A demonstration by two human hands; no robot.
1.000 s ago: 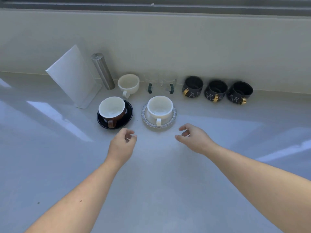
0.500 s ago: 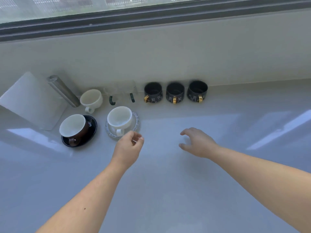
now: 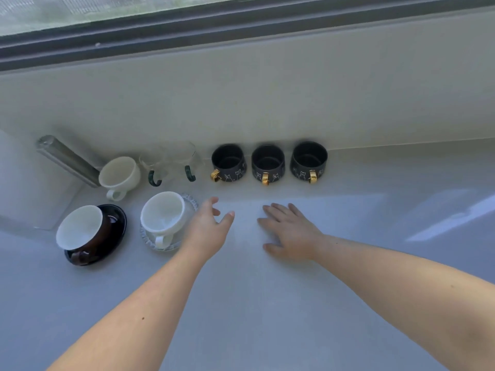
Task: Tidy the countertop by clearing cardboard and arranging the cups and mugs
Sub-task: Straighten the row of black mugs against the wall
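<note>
Both hands moved forward since the earlier frame, and the view shifted so the cups sit further left. Left hand [image 3: 211, 228] open, fingers spread, holding nothing, just beside the white ceramic cup [image 3: 163, 218] on its clear glass saucer [image 3: 191, 203]; can't tell if it touches the saucer. Right hand [image 3: 290, 232] open and flat, palm down on the pale grey countertop [image 3: 267, 317], empty. Brown cup with white inside [image 3: 80, 231] sits on a glossy black saucer [image 3: 117, 220], left of the white cup. Back row against the wall: cream mug [image 3: 120, 172], two clear glass cups with dark green handles [image 3: 171, 162], three black mugs with gold handles [image 3: 267, 162]. Brushed steel cylinder [image 3: 64, 156] beside the cream mug. No cardboard seen.
</note>
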